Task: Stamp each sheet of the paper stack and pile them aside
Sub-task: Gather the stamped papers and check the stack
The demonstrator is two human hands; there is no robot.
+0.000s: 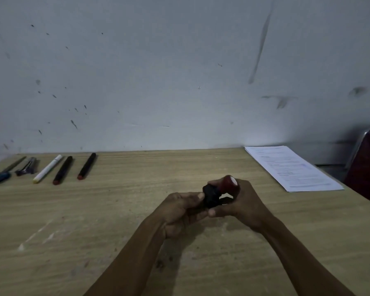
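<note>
You hold the stamp (219, 194) over the desk (115, 210), left hand (181, 210) gripping its black base, right hand (241, 201) its red top. The stack (291, 167) lies well apart, apparently untouched, so all stamping looks still ahead.

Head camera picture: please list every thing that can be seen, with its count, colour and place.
round self-inking stamp with black body and red cap: one, black and red, held above the middle of the table by both hands.
stack of printed white paper sheets: one, white, far right corner of the table.
black markers with red ends: two, far left, lying side by side but apart.
white marker with yellow end: one, left of the black markers.
dark metal tool: one, too blurred to name, further left.
blue-handled tool: one, at the left edge.
light wooden table: one.
dark red chair: one, beyond the right edge.
left hand: grips the black body.
right hand: grips the red cap.
</note>
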